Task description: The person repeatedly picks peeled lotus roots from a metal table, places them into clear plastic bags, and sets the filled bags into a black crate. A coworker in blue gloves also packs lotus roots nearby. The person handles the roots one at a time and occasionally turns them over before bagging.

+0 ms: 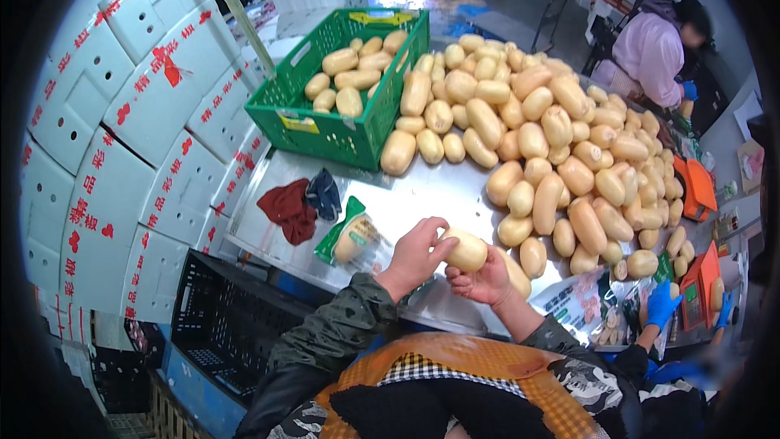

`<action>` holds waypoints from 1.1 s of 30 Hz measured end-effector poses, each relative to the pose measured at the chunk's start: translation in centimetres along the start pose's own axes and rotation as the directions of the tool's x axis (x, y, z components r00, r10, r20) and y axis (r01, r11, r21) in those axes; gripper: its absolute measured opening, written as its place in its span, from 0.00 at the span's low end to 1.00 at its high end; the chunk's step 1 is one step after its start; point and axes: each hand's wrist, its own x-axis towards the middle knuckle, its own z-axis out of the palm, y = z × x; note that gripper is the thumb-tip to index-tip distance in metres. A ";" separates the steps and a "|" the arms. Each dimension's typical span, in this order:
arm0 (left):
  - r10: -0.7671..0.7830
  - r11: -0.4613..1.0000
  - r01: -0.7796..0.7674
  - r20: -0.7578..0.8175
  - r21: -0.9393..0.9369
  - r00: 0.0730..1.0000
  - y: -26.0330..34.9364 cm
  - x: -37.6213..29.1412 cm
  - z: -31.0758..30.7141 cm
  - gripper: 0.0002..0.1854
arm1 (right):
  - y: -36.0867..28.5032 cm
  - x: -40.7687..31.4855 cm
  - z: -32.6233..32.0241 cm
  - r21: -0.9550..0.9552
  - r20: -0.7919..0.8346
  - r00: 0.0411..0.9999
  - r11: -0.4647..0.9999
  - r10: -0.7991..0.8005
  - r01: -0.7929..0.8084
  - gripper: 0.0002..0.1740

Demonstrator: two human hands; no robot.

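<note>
A short, pale lotus root segment [466, 250] is held between both hands above the metal table. My left hand [417, 253] pinches its left end between thumb and fingers. Cupped under its right side is my right hand [484, 280], palm turned up. Another lotus root segment [515, 274] lies on the table just behind my right hand, partly hidden by it. To the left of my left hand lies a packed lotus root [349, 241] in a clear and green plastic bag. The large heap of lotus root segments [554, 128] spreads beyond my hands to the right.
A green plastic crate [317, 134] with several segments stands at the table's far left. Dark red [289, 210] and blue cloths lie nearer. A black crate [225, 329] and stacked foam boxes [164, 91] are left. A co-worker's blue-gloved hand [663, 305] is beside an orange scale [698, 292].
</note>
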 end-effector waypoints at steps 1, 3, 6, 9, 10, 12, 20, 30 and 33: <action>-0.140 0.980 0.146 0.052 -0.135 0.989 -0.3 0.4 -0.2 0.11 | 0.1 0.3 0.1 0.029 0.009 1.000 0.999 0.025 -0.025 0.39; -0.075 0.970 0.075 0.009 -0.233 0.997 -1.4 0.9 -0.1 0.09 | 0.2 0.5 0.3 0.051 0.014 0.999 0.998 0.038 -0.039 0.40; -0.052 0.992 0.045 -0.058 -0.121 0.997 -3.6 2.1 -0.8 0.12 | 0.2 -0.2 0.3 0.033 0.042 0.998 0.998 0.043 -0.045 0.40; 0.280 0.941 -0.237 -0.164 0.242 0.946 -5.0 4.1 -2.2 0.30 | -0.3 -1.4 -0.2 -0.069 0.050 0.998 0.997 0.027 -0.024 0.41; 0.381 0.886 -0.333 -0.097 0.323 0.919 -5.2 4.7 -2.8 0.40 | -0.4 -1.9 -0.5 -0.097 0.017 1.000 0.995 0.018 -0.016 0.41; 0.038 0.946 -0.049 0.040 0.322 0.998 -5.5 5.5 -3.8 0.38 | -0.6 -3.0 -1.3 -0.221 -0.080 0.996 0.975 -0.037 0.018 0.39; 0.246 0.890 -0.144 -0.192 0.433 0.950 -5.3 3.3 -5.2 0.42 | 2.0 -5.4 -2.7 -0.584 -0.367 0.930 0.781 -0.010 -0.222 0.38; -0.028 0.934 0.133 -0.304 0.333 0.952 -3.6 -4.9 -6.3 0.22 | 5.2 -0.2 -2.0 -0.773 -0.472 0.873 0.535 -0.126 -0.341 0.44; -0.051 0.878 0.125 -0.170 0.461 0.984 -3.0 -9.0 -3.1 0.29 | 5.7 0.9 -2.3 -0.805 -0.467 0.849 0.517 -0.248 -0.291 0.46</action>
